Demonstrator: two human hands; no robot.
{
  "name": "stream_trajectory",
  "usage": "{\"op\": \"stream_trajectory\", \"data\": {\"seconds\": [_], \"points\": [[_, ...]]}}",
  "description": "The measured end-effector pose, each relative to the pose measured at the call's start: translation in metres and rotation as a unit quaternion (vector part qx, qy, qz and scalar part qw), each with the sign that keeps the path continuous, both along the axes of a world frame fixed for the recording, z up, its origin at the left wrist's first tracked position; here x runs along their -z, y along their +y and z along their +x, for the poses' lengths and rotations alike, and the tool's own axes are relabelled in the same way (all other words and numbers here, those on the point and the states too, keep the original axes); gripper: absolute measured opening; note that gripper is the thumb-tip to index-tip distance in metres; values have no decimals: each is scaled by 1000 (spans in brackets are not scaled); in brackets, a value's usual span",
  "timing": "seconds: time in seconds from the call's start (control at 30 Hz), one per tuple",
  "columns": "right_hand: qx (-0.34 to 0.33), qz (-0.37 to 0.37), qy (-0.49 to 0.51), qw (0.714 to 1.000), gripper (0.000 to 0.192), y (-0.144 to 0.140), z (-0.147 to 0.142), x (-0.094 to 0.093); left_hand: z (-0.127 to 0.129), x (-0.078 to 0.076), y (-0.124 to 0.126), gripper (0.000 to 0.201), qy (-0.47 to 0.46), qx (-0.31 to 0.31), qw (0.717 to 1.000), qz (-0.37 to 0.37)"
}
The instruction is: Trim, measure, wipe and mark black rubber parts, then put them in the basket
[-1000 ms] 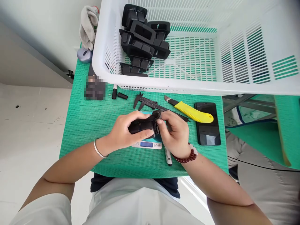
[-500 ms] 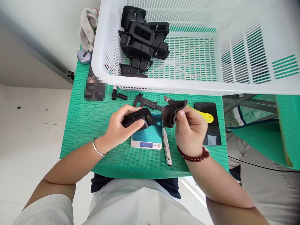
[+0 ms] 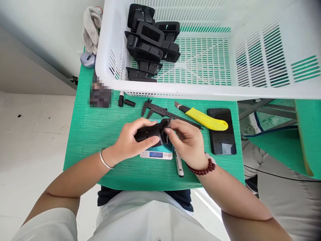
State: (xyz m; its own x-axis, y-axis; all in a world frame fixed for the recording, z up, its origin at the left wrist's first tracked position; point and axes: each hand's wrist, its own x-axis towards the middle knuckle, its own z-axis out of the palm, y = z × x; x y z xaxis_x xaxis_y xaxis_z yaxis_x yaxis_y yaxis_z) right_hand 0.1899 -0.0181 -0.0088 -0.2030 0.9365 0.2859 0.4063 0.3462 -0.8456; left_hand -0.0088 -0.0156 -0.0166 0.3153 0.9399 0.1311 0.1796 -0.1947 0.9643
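My left hand (image 3: 130,139) is wrapped round a black plastic part (image 3: 149,133), fingers on its far side and thumb on the near side. A dark cloth (image 3: 165,124) is pinched in my right hand (image 3: 188,140) and touches the right end of the part. Under both hands lies a small digital scale (image 3: 156,154) with a teal top, partly hidden. A white marker (image 3: 179,164) lies beside the scale, beneath my right hand. Just beyond the hands are a black caliper (image 3: 160,110) and a yellow-handled utility knife (image 3: 208,119).
A white plastic basket (image 3: 200,89) at the back holds several black plastic parts (image 3: 150,33). On the green table mat (image 3: 100,134) lie a black phone (image 3: 223,140), a black pen cap (image 3: 129,103) and a pale purple case (image 3: 87,59). A glove (image 3: 91,30) rests at back left.
My right hand has moved left with the cloth and brought it against the black part. The utility knife and caliper now show more fully. My left hand keeps its grip.
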Motion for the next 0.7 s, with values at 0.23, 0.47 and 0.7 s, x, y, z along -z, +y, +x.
{"op": "stream_trajectory", "data": {"seconds": [0.23,0.47,0.7], "points": [[26,36,-38,998,14,-3,-4,-2,3,0,-2,32,9,34,999,-3],[157,22,34,987,24,6,8,5,6,-8,-4,39,6,87,996,16],[86,-51,102,990,29,7,17,5,-6,-3,-1,44,-59,15,993,-100]]}}
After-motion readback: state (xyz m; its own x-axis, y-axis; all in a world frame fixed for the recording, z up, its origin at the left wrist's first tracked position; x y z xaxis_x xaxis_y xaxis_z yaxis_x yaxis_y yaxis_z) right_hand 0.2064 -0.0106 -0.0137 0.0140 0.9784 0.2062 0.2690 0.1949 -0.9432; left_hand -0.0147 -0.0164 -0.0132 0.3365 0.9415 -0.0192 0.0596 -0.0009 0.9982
